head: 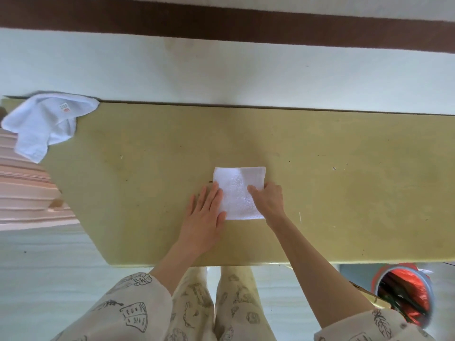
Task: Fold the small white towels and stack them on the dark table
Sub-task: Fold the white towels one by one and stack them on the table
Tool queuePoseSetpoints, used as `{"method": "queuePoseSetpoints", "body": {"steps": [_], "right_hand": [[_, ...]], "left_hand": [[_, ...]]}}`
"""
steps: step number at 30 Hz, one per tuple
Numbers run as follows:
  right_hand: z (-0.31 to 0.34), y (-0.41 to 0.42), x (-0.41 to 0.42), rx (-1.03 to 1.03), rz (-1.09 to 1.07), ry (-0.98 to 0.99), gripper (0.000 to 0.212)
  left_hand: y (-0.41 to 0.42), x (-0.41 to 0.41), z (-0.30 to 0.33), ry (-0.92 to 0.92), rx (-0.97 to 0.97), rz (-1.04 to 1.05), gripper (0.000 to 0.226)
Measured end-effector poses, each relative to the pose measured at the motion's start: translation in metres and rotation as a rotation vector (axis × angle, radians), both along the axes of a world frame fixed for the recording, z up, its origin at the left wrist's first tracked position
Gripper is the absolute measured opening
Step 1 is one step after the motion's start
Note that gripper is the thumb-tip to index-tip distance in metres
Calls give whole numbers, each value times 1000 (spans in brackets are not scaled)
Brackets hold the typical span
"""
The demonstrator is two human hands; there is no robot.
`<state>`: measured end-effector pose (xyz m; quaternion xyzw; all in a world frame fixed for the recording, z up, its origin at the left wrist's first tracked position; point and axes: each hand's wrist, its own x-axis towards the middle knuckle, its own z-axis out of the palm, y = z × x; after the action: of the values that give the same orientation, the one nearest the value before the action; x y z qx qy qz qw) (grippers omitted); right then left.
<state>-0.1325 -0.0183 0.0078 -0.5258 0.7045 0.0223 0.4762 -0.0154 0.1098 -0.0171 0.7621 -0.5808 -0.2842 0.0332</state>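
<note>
Both hands were on the folded towel [238, 193]: left hand [205, 215] lay flat with straight fingers pressing its left edge, right hand [269, 201] had fingers curled over the right edge, looked like pinching it, though the blur made that hard to call. Underneath them was the yellowish table [344, 193], towel sitting near its front-middle. Way off to the far left of the hands, a crumpled towel [44, 121] hung over the table's back corner.

Cream sleeves [138, 299] and trousers [197, 306], printed with dark line drawings (possibly books, leaves).
</note>
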Motion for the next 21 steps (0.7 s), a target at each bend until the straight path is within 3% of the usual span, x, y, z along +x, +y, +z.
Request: {"method": "queuePoseSetpoints", "body": {"steps": [5,7,10,12,17,21], "right_hand": [[14,-4,-3,193,-166,-234,10],[24,-4,-4,218,-103,-288,6],[44,0,5,104,251,-299,8],[61,9,21,-4,513,-276,19],[95,69,74,-266,1094,-163,34],[130,165,109,-359,1401,-214,37]], "left_hand": [[15,-10,0,62,-14,177,76],[22,-14,8,147,-20,311,72],[38,-18,34,327,-61,633,46],[57,-17,55,387,-95,812,43],[139,-9,97,369,-236,1174,35],[238,-25,133,349,-351,1482,32]]}}
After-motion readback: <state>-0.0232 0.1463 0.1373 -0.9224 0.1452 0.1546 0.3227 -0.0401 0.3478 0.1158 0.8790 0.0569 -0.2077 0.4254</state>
